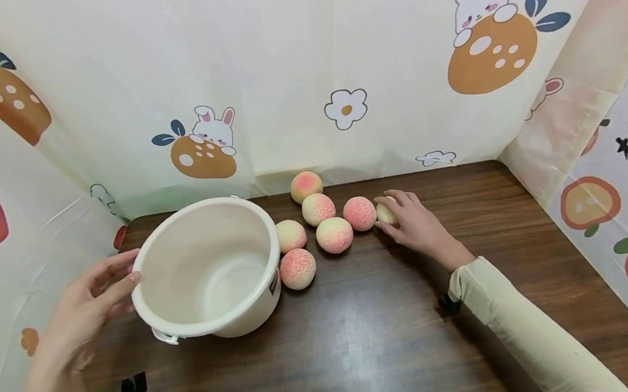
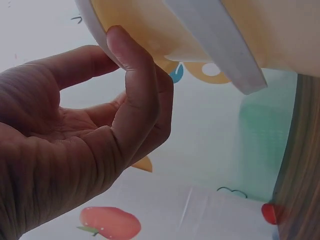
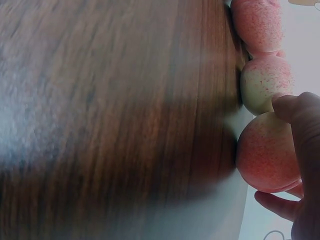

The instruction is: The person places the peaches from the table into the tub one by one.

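Observation:
On the left of the table stands a white bucket (image 1: 208, 327), its mouth facing up toward the head camera. My left hand (image 1: 95, 296) pinches its left rim between thumb and fingers; the left wrist view shows the thumb (image 2: 135, 75) against the rim. Farther right, my right hand (image 1: 417, 224) curls its fingers round a pale peach (image 1: 385, 213), mostly hidden by the hand. In the right wrist view this peach (image 3: 267, 155) shows a pink blush, with thumb and fingers around it. Just left of it sits a pink peach (image 1: 359, 213).
Several more peaches lie between bucket and right hand, among them a speckled one (image 1: 298, 269) and a pale one (image 1: 291, 235) beside the bucket wall. The dark wooden table (image 1: 350, 354) ends at a printed curtain (image 1: 291, 67) behind and at both sides.

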{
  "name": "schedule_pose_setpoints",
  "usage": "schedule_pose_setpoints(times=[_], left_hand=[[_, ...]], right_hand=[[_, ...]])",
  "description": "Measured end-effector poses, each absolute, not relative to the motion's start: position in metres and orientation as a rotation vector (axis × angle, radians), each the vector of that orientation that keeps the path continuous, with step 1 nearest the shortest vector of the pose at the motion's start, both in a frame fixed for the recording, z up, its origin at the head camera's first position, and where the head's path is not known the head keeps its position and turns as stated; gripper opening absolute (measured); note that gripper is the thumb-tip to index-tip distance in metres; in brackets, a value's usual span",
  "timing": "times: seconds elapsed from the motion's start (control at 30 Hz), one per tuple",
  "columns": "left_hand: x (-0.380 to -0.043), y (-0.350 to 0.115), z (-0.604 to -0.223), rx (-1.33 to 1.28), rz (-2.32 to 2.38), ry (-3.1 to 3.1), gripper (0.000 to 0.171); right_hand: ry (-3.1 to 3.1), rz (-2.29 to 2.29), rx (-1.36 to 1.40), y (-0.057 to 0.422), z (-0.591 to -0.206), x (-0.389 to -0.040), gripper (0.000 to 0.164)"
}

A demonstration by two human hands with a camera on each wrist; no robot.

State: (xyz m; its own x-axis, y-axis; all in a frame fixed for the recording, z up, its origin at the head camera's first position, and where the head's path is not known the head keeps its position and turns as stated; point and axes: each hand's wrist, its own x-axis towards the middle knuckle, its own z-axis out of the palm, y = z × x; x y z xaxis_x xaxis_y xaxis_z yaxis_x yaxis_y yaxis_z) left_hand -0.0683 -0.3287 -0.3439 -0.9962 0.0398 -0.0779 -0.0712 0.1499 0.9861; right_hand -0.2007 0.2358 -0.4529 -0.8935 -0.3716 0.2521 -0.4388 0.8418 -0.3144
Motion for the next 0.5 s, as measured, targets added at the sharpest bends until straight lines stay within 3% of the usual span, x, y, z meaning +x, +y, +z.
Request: schedule_pose_setpoints(times=[0.5], left_hand=[[-0.0694,-0.3275,-0.3421,-0.039,1.944,2.361,0.036]], right_hand=[[-2.781,0.506,0.675,0.2360,-0.4487,-0.2065,0.042]])
